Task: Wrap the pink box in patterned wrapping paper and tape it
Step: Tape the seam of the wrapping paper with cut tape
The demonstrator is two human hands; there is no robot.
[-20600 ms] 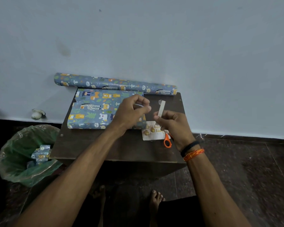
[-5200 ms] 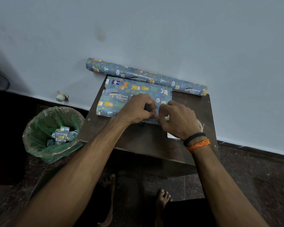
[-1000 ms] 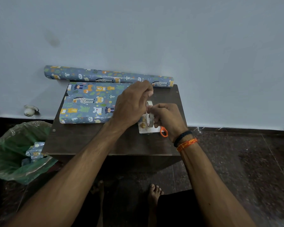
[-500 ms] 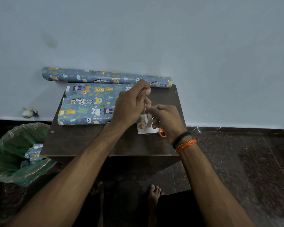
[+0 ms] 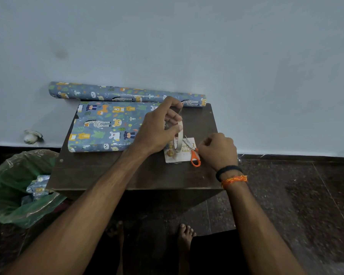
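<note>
The wrapped box [image 5: 105, 127] is seen lying flat on the dark wooden table [image 5: 111, 173], fully covered in blue animal-print paper, towards the table's far left part. Just beyond it, at the table's far edge against the wall, the paper roll [image 5: 125, 94] is laid lengthwise. Over the box's right end, the left hand [image 5: 157, 130] is raised, and a tape roll [image 5: 179, 135] is gripped upright between its curled fingers and thumb. To the right of the box, a small white card [image 5: 180, 153] is found on the table, with orange-handled scissors [image 5: 193, 153] lying across its right side. Right beside the scissors' handles the right hand [image 5: 218, 149] is held low, fingers curled in; whether anything is pinched there cannot be told. A black band and an orange thread are worn on that wrist. Off the table's left side, a green-lined bin [image 5: 14, 187] is placed on the floor, with paper scraps inside.
</note>
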